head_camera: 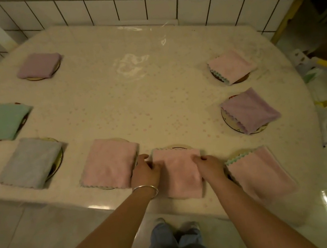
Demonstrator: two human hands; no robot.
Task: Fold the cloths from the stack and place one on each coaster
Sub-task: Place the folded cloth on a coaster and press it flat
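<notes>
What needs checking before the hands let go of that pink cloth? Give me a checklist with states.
1. Both hands on the cloth: left hand and right hand grip the middle pink cloth at its sides: ok.
2. Cloth folded: ok.
3. Cloth over its coaster: rim shows at the far edge: ok.
4. Cloth fully on the table: near edge close to the table's edge: cannot tell.
5. Clear of neighbouring pink cloth: ok.

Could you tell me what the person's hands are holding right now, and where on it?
Both hold the folded pink cloth nearest the table's edge: left hand at its left edge, right hand at its right edge.
</notes>
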